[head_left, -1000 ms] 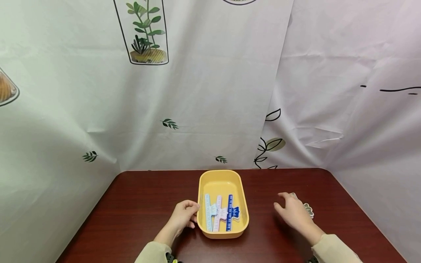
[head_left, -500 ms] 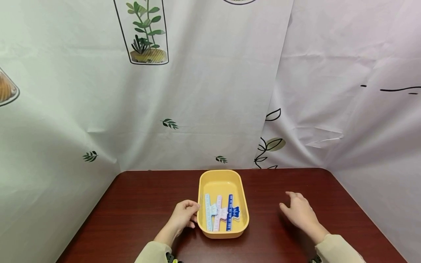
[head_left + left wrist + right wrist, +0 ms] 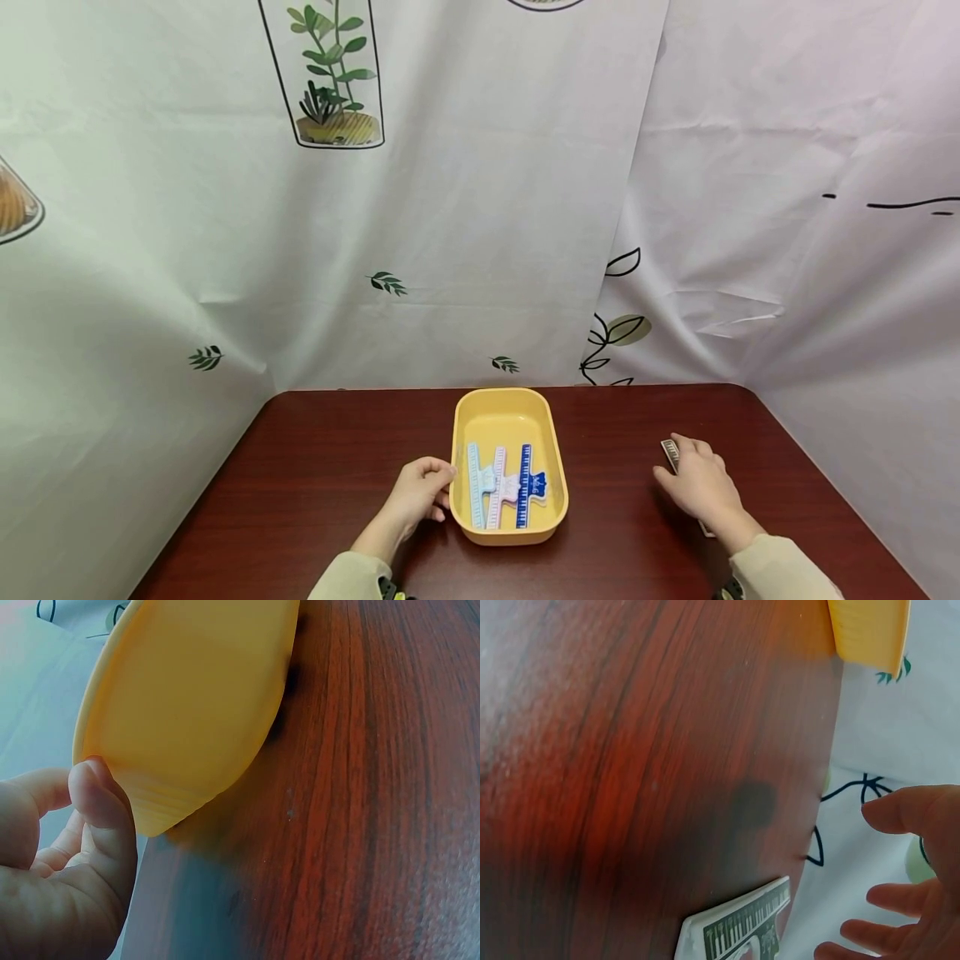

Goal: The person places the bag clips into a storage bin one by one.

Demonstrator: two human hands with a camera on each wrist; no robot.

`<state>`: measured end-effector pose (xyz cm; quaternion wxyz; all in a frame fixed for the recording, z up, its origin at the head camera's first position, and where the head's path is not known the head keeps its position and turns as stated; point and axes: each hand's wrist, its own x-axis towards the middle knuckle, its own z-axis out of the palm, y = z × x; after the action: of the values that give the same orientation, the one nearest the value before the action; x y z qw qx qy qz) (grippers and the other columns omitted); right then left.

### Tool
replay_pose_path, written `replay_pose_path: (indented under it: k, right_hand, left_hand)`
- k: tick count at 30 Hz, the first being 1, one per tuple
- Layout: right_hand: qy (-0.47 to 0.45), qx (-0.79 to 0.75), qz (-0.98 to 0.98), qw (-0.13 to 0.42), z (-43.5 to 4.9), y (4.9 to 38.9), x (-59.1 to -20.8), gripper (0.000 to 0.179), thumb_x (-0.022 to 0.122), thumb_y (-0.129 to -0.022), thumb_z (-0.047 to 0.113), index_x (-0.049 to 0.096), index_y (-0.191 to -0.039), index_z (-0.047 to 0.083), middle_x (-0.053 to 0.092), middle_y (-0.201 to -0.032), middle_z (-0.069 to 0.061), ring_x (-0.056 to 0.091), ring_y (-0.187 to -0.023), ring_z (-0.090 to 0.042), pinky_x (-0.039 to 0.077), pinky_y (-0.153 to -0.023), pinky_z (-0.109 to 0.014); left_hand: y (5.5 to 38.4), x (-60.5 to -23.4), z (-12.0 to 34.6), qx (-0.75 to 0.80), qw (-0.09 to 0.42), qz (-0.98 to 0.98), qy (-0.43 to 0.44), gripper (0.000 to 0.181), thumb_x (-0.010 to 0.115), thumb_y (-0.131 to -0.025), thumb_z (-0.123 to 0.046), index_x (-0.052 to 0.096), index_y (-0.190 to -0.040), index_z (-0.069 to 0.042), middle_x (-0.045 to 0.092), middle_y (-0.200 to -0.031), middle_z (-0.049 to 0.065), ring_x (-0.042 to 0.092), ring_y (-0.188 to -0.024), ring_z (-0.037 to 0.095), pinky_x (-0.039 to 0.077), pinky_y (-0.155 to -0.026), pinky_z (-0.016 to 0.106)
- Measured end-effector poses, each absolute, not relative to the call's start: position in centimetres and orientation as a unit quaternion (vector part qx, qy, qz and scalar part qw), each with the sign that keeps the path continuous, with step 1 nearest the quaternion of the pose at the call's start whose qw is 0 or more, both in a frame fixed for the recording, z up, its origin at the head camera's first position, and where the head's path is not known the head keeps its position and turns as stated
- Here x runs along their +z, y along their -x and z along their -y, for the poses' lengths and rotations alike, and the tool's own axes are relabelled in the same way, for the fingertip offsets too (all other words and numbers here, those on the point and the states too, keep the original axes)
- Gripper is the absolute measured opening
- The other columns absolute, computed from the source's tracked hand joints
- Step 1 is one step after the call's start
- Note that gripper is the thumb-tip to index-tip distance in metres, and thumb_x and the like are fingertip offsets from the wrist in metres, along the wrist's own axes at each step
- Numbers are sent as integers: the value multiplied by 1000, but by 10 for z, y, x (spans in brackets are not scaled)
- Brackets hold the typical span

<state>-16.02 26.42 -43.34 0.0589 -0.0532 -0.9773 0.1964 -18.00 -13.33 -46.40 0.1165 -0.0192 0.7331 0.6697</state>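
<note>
In the head view my left hand [image 3: 414,493] is at the left side of a yellow plastic tray [image 3: 510,537]. The left wrist view shows its thumb and forefinger pinching the tray's rim [image 3: 84,727]. Inside lie three ruler-shaped clips: a pale blue clip [image 3: 476,487], a pink clip [image 3: 497,490] and a dark blue clip [image 3: 523,487]. To the right, my right hand [image 3: 703,485] hovers over a dark green and white ruler-shaped clip [image 3: 742,930], fingers spread and apart from it. From above, the hand covers most of that clip.
A dark red-brown wooden table [image 3: 337,433] carries everything. White printed cloth [image 3: 480,208] hangs behind it and along both sides. Light sleeves and wrist straps show at both forearms.
My right hand has drifted to the right over the green clip, whose upper end now shows left of the fingers. The left hand and tray stay put.
</note>
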Motion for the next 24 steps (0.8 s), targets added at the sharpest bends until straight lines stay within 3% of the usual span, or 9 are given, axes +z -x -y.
replay_pose_path:
  k: [12, 24]
  right_hand:
    - [103, 209, 973, 1, -281, 161, -435, 75, 58, -83, 31, 30, -139, -9, 30, -131, -41, 40, -106, -59, 43, -76, -64]
    - [99, 186, 978, -4, -290, 162, -442, 66, 58, -79, 30, 44, -125, -16, 49, -109, -36, 51, -93, -53, 48, -67, -58]
  left_hand:
    - [180, -464, 134, 670, 118, -732, 19, 23, 58, -90, -16, 55, -101, 4, 62, -69, 1, 54, -50, 6, 44, -41, 19]
    - [178, -464, 133, 668, 111, -736, 13, 28, 57, -91, -18, 55, -104, 6, 61, -71, 3, 55, -50, 7, 45, -40, 20]
